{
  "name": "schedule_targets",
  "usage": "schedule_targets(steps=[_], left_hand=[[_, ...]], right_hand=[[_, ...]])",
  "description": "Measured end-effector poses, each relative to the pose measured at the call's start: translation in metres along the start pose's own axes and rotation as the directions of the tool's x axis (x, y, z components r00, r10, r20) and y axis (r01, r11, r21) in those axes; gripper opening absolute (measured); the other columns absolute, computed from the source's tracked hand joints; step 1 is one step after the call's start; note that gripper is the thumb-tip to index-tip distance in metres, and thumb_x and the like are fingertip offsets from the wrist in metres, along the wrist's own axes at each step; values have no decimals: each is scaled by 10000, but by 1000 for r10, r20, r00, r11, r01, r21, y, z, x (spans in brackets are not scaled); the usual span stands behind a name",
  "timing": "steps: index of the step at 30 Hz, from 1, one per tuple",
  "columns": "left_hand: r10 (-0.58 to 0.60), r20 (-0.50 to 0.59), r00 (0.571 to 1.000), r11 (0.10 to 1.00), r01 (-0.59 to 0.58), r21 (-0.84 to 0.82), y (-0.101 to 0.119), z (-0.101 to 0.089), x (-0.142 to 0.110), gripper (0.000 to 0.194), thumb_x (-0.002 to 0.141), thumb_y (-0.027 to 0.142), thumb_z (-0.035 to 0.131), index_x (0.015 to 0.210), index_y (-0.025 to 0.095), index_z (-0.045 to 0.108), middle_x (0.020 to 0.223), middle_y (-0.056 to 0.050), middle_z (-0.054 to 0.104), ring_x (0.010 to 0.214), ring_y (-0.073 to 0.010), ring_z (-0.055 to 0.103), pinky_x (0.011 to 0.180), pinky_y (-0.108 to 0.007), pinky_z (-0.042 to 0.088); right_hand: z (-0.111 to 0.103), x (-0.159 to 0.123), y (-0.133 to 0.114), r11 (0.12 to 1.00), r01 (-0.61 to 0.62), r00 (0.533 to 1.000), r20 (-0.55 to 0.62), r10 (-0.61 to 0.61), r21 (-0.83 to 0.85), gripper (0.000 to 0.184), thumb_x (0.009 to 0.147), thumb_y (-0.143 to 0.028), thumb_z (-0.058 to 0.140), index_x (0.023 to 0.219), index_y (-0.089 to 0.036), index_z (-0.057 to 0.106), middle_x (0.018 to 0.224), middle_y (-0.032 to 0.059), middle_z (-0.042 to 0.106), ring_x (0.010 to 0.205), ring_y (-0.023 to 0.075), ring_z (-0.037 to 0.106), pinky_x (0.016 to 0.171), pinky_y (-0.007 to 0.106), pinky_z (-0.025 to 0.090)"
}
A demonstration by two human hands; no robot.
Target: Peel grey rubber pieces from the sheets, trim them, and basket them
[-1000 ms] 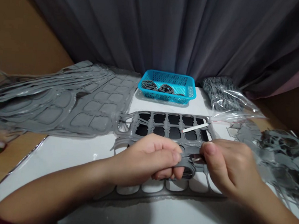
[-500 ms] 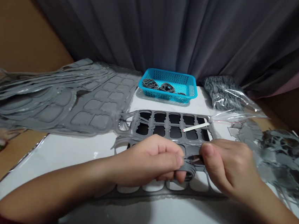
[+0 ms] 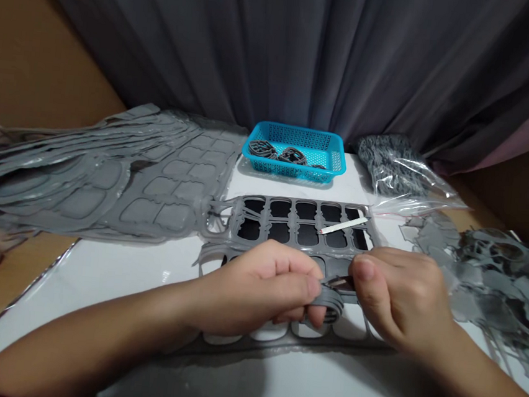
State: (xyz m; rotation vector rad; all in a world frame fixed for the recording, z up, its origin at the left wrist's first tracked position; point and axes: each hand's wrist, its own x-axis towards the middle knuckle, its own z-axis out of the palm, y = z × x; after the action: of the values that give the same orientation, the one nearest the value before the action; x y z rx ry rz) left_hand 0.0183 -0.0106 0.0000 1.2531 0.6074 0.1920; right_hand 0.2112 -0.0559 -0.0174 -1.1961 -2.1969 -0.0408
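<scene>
The left hand (image 3: 256, 288) is closed in a fist around a looped grey rubbery strip (image 3: 329, 304), which curls up from the near side of a grey cut-out sheet (image 3: 290, 221). The right hand (image 3: 399, 299) is pinched shut just beside the fist, with its thumb and fingers meeting at the strip's far end. A small dark sliver (image 3: 340, 283) shows there, but whether the hand grips it or the strip is impossible to tell. The sheet lies flat on the white bench (image 3: 97, 282) under both hands, its rows of rounded windows showing dark in the far half, with a thin white stick (image 3: 343, 225) lying across them. Beyond it sits a blue plastic basket (image 3: 299, 127) holding grey coils (image 3: 278, 153). A clear bag of grey scraps (image 3: 398, 174) lies to its right. A stack of grey sheets (image 3: 171, 196) spreads to the left, and a loose pile of grey offcuts (image 3: 494, 289) lies on the right, near the right hand.
</scene>
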Motion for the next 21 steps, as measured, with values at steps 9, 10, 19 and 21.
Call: schedule_targets(steps=[9,10,19,21], left_hand=[[49,-40,998,997,-52,-59,0,3,-2,253,770,324,508,632,118,562,455,60,402,409,-54,285,401,-184,183],[56,-57,997,997,-59,-55,0,3,-2,253,773,321,505,633,119,562,454,60,397,410,-54,282,403,-184,181],[106,-44,993,994,-106,3,-5,1,-4,264,812,328,506,665,122,579,494,51,412,424,-61,323,395,-171,223],[116,-39,993,993,-115,16,-5,0,-4,267,817,332,504,670,123,581,500,49,415,427,-61,329,394,-168,229]], right_hand=[[-4,-3,4,970,-59,997,-30,68,237,406,959,-195,276,579,-183,418,482,-21,409,423,86,387,457,259,267],[-4,-3,4,967,-59,998,-19,66,246,408,961,-199,276,577,-184,410,481,-22,408,423,85,385,457,259,266],[-3,-2,2,987,-37,999,43,30,160,408,955,-217,285,563,-185,390,477,-25,380,420,85,367,461,263,258],[-3,-2,2,987,-37,999,42,31,155,409,956,-218,281,563,-186,391,477,-25,380,419,86,368,461,263,255]])
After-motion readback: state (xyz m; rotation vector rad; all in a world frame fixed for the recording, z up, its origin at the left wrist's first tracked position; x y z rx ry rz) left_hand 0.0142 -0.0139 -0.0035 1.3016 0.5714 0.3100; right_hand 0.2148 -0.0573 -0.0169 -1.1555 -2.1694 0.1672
